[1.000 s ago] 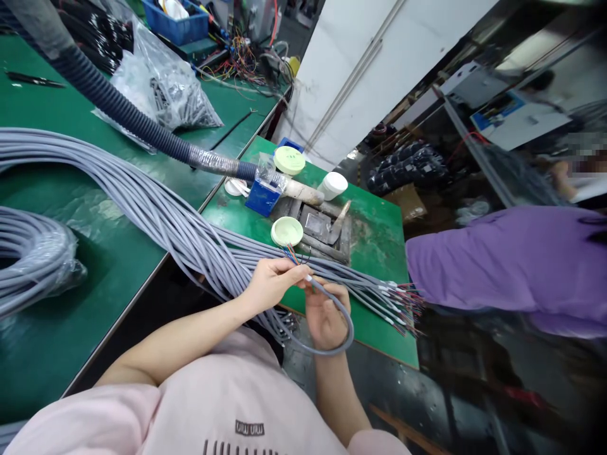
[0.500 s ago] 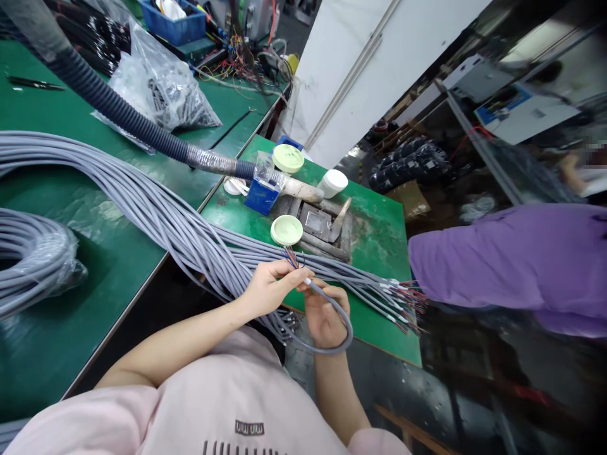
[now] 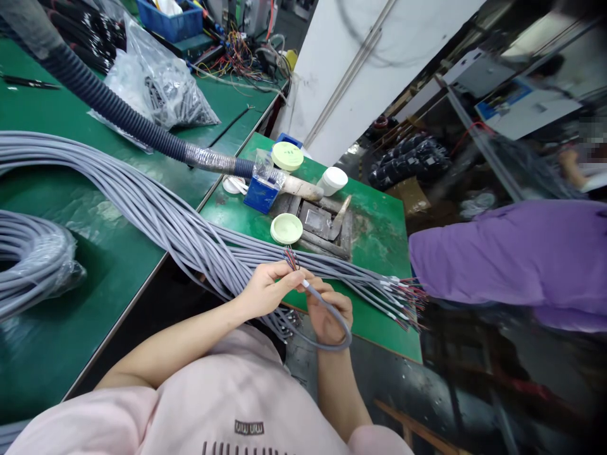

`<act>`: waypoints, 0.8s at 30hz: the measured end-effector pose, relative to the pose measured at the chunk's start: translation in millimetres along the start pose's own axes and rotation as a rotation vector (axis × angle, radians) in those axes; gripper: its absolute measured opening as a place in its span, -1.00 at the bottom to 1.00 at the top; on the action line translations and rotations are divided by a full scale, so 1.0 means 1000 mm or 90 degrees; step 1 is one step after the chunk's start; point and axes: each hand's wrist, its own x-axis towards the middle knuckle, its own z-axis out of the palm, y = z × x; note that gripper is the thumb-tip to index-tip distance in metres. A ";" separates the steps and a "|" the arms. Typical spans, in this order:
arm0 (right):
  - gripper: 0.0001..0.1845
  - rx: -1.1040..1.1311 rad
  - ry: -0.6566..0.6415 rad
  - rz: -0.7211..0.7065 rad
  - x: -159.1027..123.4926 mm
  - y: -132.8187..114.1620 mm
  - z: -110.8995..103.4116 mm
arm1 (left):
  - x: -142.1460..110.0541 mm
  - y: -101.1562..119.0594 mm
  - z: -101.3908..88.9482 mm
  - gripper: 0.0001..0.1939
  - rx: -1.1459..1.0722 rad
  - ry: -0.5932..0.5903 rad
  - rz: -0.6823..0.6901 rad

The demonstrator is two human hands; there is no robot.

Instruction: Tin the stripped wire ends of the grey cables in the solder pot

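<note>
- My left hand (image 3: 265, 292) pinches the gray cable (image 3: 327, 304) by the desk (image 3: 379, 218).
- My right hand (image 3: 329, 319) touches it; can't tell its grip.
- Its colored wires (image 3: 291, 256) stick out; what's left, I can't tell.

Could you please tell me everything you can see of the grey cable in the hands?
The grey cable looks smooth and plastic-jacketed. Thin multicoloured wires emerge past a white band at its raised end, held by the left hand. It curves across the right hand, then back underneath; its far end is indistinguishable.
</note>
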 end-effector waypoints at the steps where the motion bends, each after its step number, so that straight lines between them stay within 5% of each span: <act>1: -0.92 -0.003 0.000 0.010 0.000 0.000 -0.001 | -0.001 0.000 0.000 -0.56 -0.001 -0.009 -0.003; 10: -0.93 -0.008 -0.007 0.102 -0.003 -0.009 -0.007 | -0.001 0.001 0.002 -0.48 -0.057 -0.004 -0.053; 24: -0.78 -0.056 -0.079 0.081 -0.005 -0.019 -0.015 | -0.001 0.000 0.004 -0.50 -0.089 0.008 -0.115</act>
